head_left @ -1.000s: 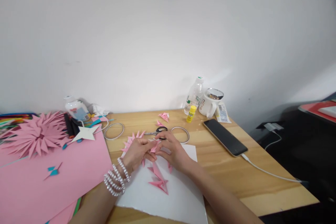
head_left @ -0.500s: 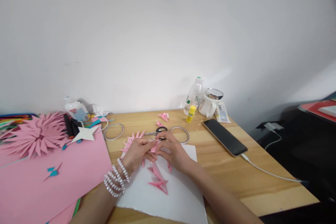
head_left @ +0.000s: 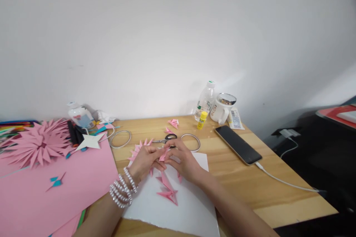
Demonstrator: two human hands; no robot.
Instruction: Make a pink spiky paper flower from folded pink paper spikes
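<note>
Between my left hand [head_left: 147,160] and my right hand [head_left: 182,159], a small folded pink paper piece [head_left: 163,155] is pinched by the fingertips of both. Pearl bracelets [head_left: 122,192] circle my left wrist. Under the hands lies a white sheet [head_left: 172,216] with a torn-looking front edge. Other pink folded pieces [head_left: 169,194] rest on it just below my fingers. A spiky pink paper piece [head_left: 137,150] shows behind my left hand, partly covered by it. Scissors [head_left: 170,137] lie just beyond my right fingers, partly hidden.
Two tape rolls [head_left: 120,139] flank the scissors. A yellow glue stick [head_left: 202,120], plastic bottle [head_left: 205,100] and white mug [head_left: 221,111] stand at the back right. Nearer is a phone [head_left: 238,145] on a cable. Pink paper [head_left: 91,181] and a large spiky pink flower [head_left: 41,144] lie left.
</note>
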